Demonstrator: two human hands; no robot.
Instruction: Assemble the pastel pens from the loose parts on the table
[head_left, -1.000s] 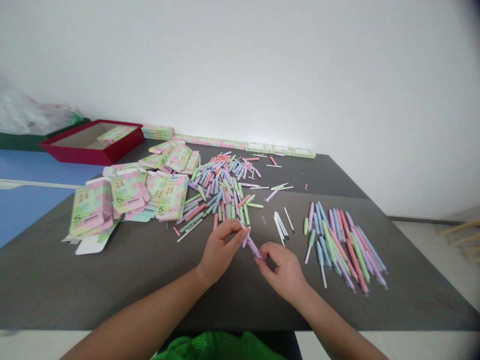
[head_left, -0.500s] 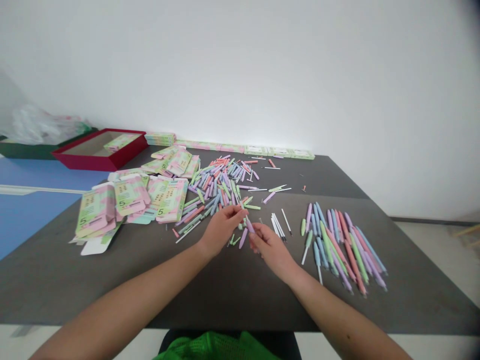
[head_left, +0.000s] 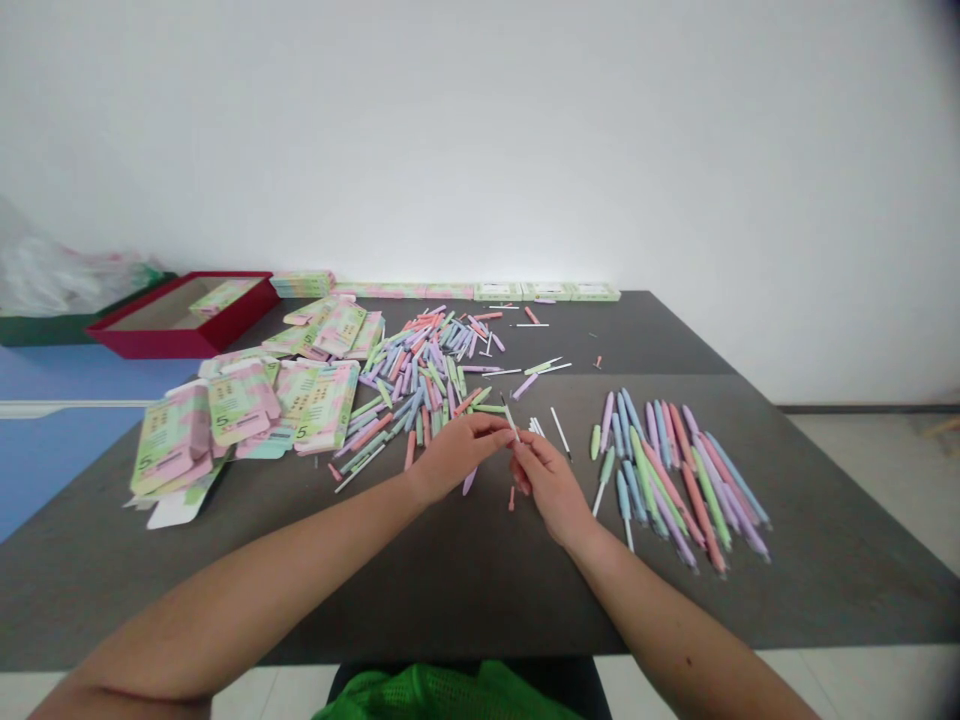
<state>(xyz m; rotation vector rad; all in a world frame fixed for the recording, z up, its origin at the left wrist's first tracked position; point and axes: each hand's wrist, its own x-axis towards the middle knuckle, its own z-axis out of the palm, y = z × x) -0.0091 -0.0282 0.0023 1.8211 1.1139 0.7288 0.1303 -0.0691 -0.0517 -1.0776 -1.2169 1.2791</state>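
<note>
A thin white pen refill (head_left: 511, 420) with a dark tip points up and away between my two hands. My left hand (head_left: 466, 452) pinches it from the left, fingers pressed together. My right hand (head_left: 549, 485) is closed at its lower end, thumb and fingertips meeting my left fingers; the inside of this hand is hidden. Under my left hand a purple pen part (head_left: 469, 482) pokes out on the table. A small orange-pink plug (head_left: 511, 498) lies just below the fingers. Several white refills (head_left: 535, 426) lie partly hidden behind my right hand.
A heap of pastel pen parts (head_left: 427, 370) spreads beyond my hands. Rows of pastel pens (head_left: 682, 480) lie at right. Printed cartons (head_left: 247, 400) are piled at left, near a red box lid (head_left: 157, 342). Flat boxes (head_left: 495, 291) line the wall.
The purple pen barrel that showed in my right fingers is out of sight, and a white refill now shows between both hands. The orange-pink plug has come into view below them.
</note>
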